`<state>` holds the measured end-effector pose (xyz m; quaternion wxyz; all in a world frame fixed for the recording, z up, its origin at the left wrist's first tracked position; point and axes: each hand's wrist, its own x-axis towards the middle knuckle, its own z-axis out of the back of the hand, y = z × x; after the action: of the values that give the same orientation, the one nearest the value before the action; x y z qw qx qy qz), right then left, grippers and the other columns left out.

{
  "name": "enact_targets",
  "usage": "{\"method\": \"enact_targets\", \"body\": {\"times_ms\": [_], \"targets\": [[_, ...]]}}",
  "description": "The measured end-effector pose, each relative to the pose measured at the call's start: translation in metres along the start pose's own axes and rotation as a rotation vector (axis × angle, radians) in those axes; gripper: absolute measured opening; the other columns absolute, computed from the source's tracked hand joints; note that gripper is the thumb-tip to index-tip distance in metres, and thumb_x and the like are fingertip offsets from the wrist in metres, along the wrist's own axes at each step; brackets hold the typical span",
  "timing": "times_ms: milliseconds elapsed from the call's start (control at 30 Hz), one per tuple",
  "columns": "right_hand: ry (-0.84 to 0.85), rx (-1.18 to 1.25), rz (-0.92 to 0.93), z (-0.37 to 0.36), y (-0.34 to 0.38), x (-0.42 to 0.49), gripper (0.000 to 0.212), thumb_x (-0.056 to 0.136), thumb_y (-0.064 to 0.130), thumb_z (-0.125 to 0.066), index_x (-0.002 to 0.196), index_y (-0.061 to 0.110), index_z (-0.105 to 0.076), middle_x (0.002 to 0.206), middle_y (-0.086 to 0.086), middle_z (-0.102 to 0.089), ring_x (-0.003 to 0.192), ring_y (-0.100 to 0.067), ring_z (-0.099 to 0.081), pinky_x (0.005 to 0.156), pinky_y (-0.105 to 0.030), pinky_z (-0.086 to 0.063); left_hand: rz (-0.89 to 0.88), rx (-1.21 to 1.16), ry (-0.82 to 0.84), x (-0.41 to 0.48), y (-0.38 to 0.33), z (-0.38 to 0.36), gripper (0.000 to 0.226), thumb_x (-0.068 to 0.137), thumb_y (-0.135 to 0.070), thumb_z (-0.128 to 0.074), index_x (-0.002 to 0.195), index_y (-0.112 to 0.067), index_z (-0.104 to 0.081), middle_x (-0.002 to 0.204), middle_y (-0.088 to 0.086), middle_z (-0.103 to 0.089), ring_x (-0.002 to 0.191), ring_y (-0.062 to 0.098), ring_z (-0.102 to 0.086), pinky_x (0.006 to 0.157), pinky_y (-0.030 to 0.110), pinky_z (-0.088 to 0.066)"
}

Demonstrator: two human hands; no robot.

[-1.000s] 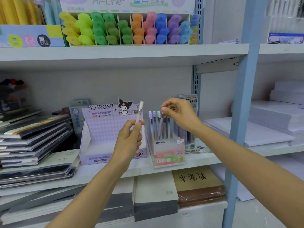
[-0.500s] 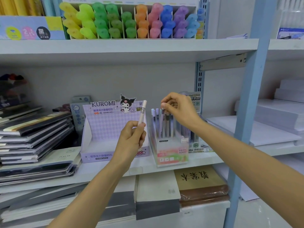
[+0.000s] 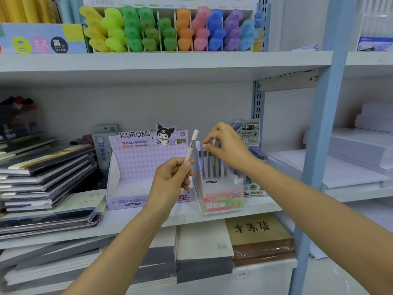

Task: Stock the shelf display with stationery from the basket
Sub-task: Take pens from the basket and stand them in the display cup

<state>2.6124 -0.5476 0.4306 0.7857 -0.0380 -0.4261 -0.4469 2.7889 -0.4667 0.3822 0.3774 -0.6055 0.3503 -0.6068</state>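
Observation:
My left hand [image 3: 173,177] grips a pale pink lead tube [image 3: 191,145] upright in front of the purple Kuromi display box [image 3: 136,167] on the middle shelf. Just right of it stands a pastel "Fruit Soda" display box [image 3: 221,194] with several slim tubes standing in it. My right hand [image 3: 228,143] reaches over that box and pinches the top of one tube [image 3: 205,160] with thumb and forefinger. The basket is out of view.
Stacked notebooks [image 3: 42,173] fill the shelf's left side. Coloured highlighters [image 3: 170,30] line the upper shelf. A blue upright post [image 3: 323,135] rises at the right, with white paper reams [image 3: 350,154] beyond it. Books lie on the lower shelf [image 3: 255,237].
My right hand has dropped slightly onto the tube tops in the pastel box. The left hand keeps the pink tube upright in nearly the same place.

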Motion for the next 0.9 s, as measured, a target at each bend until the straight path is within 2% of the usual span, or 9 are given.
{"method": "enact_targets", "body": {"times_ms": [100,167,267,367,500,600,667,767,900], "targets": [[0.099,-0.033,0.01,0.005,-0.001,-0.008,0.033,0.094,0.033,-0.06,0.122,0.018,-0.066,0.104,0.0,-0.049,0.106,-0.014,-0.042,0.093,-0.027,-0.036,-0.008,-0.005,0.011,-0.003,-0.003,-0.001,0.018,0.099,-0.014,-0.052,0.102,-0.011,-0.069,0.064,-0.009,-0.059,0.058,0.005,-0.051,0.056,0.018,-0.049],[0.008,0.141,-0.01,0.011,0.002,-0.016,0.034,0.097,0.033,-0.054,0.126,0.016,-0.062,0.111,-0.001,-0.054,0.108,-0.015,-0.049,0.095,-0.028,-0.038,-0.017,-0.005,0.013,-0.003,-0.006,-0.003,0.017,0.099,-0.015,-0.052,0.102,-0.011,-0.068,0.064,-0.009,-0.059,0.057,0.006,-0.049,0.053,0.018,-0.046],[-0.002,0.615,-0.05,0.026,0.015,-0.026,0.031,0.098,0.033,-0.051,0.127,0.022,-0.058,0.115,-0.002,-0.064,0.094,-0.007,-0.061,0.078,-0.021,-0.049,-0.032,-0.014,0.018,-0.004,-0.009,-0.009,0.016,0.098,-0.015,-0.054,0.099,-0.009,-0.068,0.062,-0.009,-0.058,0.054,0.006,-0.045,0.049,0.017,-0.04],[0.104,0.786,-0.005,0.035,0.026,-0.032,0.025,0.096,0.024,-0.055,0.118,0.016,-0.063,0.096,-0.007,-0.071,0.075,-0.011,-0.064,0.064,-0.024,-0.051,-0.053,-0.009,0.041,-0.006,-0.012,-0.018,0.015,0.097,-0.013,-0.056,0.099,-0.006,-0.069,0.065,-0.004,-0.058,0.055,0.005,-0.047,0.051,0.015,-0.04],[-0.017,0.785,0.011,0.044,0.026,-0.033,0.012,0.098,0.009,-0.053,0.098,0.01,-0.064,0.081,-0.003,-0.069,0.067,-0.01,-0.063,0.06,-0.022,-0.05,-0.158,0.192,0.012,-0.011,-0.012,-0.026,0.016,0.097,-0.02,-0.057,0.112,-0.017,-0.062,0.097,-0.005,-0.061,0.081,0.005,-0.056,0.07,0.015,-0.046],[-0.224,0.727,-0.063,0.058,0.011,-0.032,0.012,0.1,0.011,-0.05,0.094,0.008,-0.06,0.081,-0.008,-0.066,0.067,-0.011,-0.063,0.059,-0.02,-0.05,-0.415,0.581,-0.041,-0.023,-0.004,-0.025,0.035,0.095,-0.02,-0.058,0.129,-0.019,-0.049,0.126,-0.004,-0.044,0.114,0.006,-0.044,0.092,0.021,-0.04],[-0.293,0.632,-0.101,0.063,-0.002,-0.033,0.013,0.1,0.012,-0.049,0.092,0.008,-0.058,0.082,-0.011,-0.065,0.067,-0.011,-0.062,0.061,-0.018,-0.049,-0.567,0.784,0.059,-0.032,0.004,-0.026,0.04,0.093,-0.019,-0.059,0.132,-0.015,-0.049,0.136,-0.001,-0.044,0.126,0.008,-0.037,0.103,0.028,-0.033],[-0.222,0.468,-0.149,0.056,-0.016,-0.038,0.012,0.099,0.012,-0.051,0.092,0.006,-0.059,0.082,-0.011,-0.066,0.068,-0.01,-0.064,0.066,-0.018,-0.05,-0.615,0.928,0.199,-0.042,0.018,-0.025,0.043,0.095,-0.02,-0.058,0.137,-0.016,-0.048,0.144,0.0,-0.044,0.139,0.012,-0.03,0.114,0.034,-0.025],[-0.129,0.336,-0.126,0.038,-0.021,-0.044,0.013,0.099,0.014,-0.053,0.093,0.007,-0.062,0.083,-0.008,-0.068,0.076,-0.016,-0.067,0.075,-0.029,-0.055,-0.613,0.956,0.209,-0.045,0.022,-0.024,0.048,0.096,-0.015,-0.053,0.142,-0.018,-0.043,0.147,0.0,-0.042,0.145,0.015,-0.023,0.117,0.029,-0.016]]}}
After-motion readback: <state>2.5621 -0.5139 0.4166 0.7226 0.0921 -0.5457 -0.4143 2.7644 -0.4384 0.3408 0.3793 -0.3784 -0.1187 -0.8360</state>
